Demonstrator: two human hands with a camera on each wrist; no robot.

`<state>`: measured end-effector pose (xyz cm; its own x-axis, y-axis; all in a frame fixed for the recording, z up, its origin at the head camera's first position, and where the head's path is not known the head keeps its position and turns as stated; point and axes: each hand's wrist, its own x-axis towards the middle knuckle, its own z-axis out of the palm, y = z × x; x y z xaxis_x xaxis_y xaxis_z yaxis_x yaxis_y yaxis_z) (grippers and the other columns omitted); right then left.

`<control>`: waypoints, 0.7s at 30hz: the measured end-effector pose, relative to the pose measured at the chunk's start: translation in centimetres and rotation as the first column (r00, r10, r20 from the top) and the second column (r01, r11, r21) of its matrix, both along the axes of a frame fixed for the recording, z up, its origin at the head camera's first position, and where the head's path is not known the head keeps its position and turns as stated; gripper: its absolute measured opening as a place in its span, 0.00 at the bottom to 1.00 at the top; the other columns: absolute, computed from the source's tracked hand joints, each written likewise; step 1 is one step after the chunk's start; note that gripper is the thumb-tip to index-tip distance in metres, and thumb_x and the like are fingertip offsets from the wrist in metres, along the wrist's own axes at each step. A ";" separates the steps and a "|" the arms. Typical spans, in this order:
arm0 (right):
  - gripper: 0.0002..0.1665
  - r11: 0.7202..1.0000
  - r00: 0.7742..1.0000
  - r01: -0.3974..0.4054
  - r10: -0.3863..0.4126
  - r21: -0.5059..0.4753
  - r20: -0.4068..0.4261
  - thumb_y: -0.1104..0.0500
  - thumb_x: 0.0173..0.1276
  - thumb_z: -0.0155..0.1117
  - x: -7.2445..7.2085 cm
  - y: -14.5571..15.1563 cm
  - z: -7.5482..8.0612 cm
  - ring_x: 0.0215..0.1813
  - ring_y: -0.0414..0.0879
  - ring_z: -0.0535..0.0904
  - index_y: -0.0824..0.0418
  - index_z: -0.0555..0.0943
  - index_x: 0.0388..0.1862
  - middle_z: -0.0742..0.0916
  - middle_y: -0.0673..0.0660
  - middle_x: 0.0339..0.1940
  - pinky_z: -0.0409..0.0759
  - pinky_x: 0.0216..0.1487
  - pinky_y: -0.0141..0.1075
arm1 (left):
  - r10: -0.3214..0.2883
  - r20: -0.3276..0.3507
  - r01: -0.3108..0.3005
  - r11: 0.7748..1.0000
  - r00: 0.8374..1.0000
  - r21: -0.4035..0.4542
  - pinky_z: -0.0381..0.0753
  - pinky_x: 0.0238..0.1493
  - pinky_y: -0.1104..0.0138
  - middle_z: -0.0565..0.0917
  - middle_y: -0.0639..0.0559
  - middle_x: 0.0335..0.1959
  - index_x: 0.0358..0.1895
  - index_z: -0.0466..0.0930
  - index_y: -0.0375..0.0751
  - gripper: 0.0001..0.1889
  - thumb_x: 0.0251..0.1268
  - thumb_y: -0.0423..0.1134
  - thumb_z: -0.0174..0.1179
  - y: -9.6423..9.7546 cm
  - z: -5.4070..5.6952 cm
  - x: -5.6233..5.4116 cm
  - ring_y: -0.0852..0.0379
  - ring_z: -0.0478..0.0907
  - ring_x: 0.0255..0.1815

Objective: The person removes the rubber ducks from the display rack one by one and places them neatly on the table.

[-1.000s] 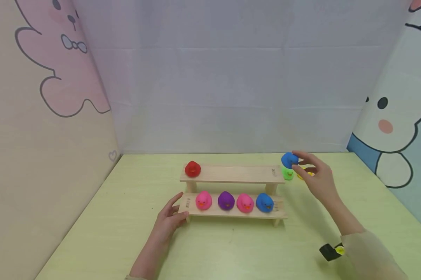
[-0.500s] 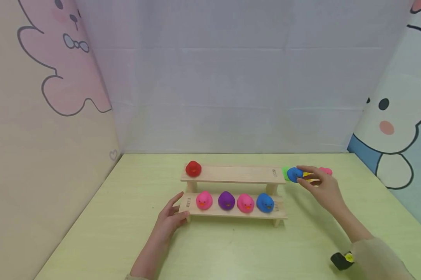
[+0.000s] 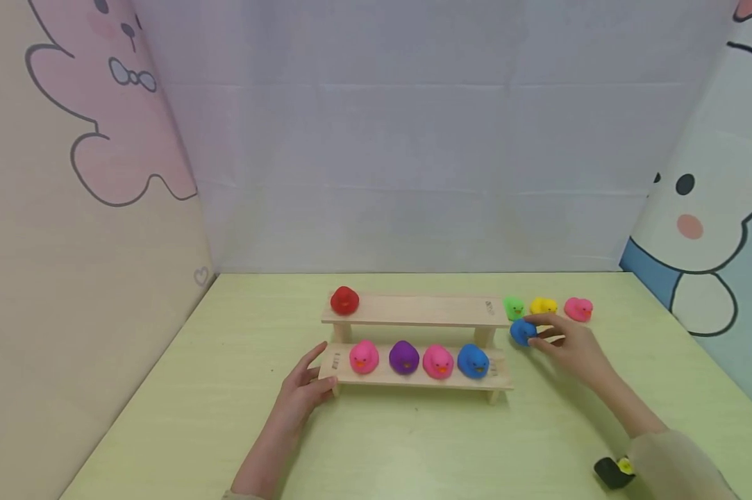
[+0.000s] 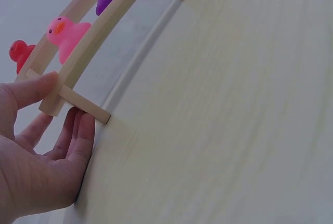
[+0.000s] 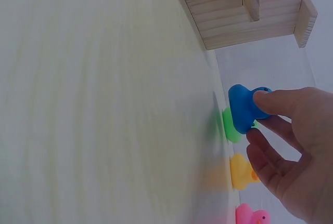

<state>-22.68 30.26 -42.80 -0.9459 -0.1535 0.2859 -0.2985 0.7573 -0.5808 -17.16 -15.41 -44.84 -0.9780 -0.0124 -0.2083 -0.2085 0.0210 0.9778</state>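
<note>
- A pale yellow-green table (image 3: 413, 451) lies under both my hands.
- Between my hands, a two-tier wooden stand (image 3: 419, 310), plain and pale. Small dark printed marks (image 3: 490, 307) near its shelf ends are too small to read.
- My left hand (image 3: 303, 389) grips the lower shelf's left end, thumb on top, fingers underneath, unmoved since the earlier frames.
- My right hand (image 3: 566, 342) pinches the held blue duck (image 3: 522, 332) between thumb and fingertips. It has come lower and nearer me than half a second ago. The duck is smooth and solid blue; I cannot tell whether it touches the table.
- On the lower shelf, from my left hand rightward: pink duck (image 3: 364, 357), purple duck (image 3: 403, 358), second pink duck (image 3: 438, 362), second blue duck (image 3: 473, 361), all orange-billed. Above my left hand, on the upper shelf, a red duck (image 3: 344, 301).
- Just beyond my right hand, now uncovered: green duck (image 3: 514, 307), yellow duck (image 3: 543, 306), third pink duck (image 3: 578, 309).
</note>
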 end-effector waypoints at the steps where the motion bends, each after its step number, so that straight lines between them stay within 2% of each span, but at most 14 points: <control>1: 0.21 1.000 1.000 -0.004 0.004 0.003 0.006 0.64 0.65 0.69 0.0 0.0 -0.1 0.46 0.60 0.86 0.64 0.80 0.57 0.85 0.67 0.55 0.87 0.43 0.39 | 0.001 0.002 -0.001 1.000 1.000 0.003 0.80 0.49 0.66 0.75 0.36 0.61 0.75 0.62 0.55 0.35 0.65 0.34 0.60 0.0 0.0 0.0 0.56 0.81 0.48; 11: 0.21 1.000 0.992 -0.014 0.010 0.028 0.129 0.64 0.65 0.68 0.3 -0.1 -0.6 0.46 0.58 0.85 0.61 0.81 0.58 0.85 0.66 0.56 0.87 0.45 0.44 | 0.001 0.001 -0.001 1.000 1.000 0.007 0.80 0.49 0.67 0.76 0.37 0.59 0.74 0.63 0.57 0.34 0.65 0.34 0.61 -0.2 -0.1 0.0 0.55 0.81 0.47; 21: 0.21 0.999 0.988 -0.006 0.001 0.035 0.153 0.62 0.65 0.68 0.4 -0.2 -0.3 0.46 0.58 0.86 0.61 0.81 0.57 0.85 0.66 0.56 0.86 0.46 0.46 | -0.001 0.007 0.001 1.000 1.000 0.012 0.80 0.50 0.66 0.76 0.38 0.60 0.74 0.64 0.59 0.34 0.65 0.35 0.61 -0.2 -0.2 0.0 0.55 0.81 0.48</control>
<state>-22.24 30.04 -43.07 -0.9775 -0.1644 0.1319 -0.2107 0.7774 -0.5927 -17.18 -15.64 -45.06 -0.9766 -0.0092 -0.2151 -0.2151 0.0090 0.9765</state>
